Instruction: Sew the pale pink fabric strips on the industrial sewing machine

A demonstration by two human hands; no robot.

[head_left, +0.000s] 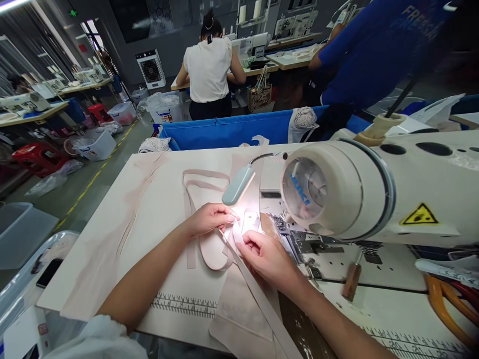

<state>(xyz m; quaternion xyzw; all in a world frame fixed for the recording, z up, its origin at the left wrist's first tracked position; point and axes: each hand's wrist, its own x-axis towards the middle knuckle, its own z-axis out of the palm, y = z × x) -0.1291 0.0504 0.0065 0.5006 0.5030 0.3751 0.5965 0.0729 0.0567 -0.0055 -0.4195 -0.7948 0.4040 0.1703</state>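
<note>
Under a small lamp (238,185), both hands meet over pale pink fabric strips beside a white sewing machine (337,189). My left hand (212,218) pinches a fabric strip (236,233) between thumb and forefinger. Just to its right, my right hand (262,252) has its fingers curled on the same pale strip. One long band (262,304) runs from between the hands down to the table's front edge. Loops of strip (204,174) lie to the left and behind. A wider pale fabric piece (239,314) lies below the hands.
Sheer pink fabric (97,259) covers the table's left side. A wooden-handled screwdriver (352,281) and orange-handled scissors (445,304) lie right of the machine head. A blue cloth bin (232,130) stands behind the table. Two people work beyond it. A phone (49,273) lies at the far left.
</note>
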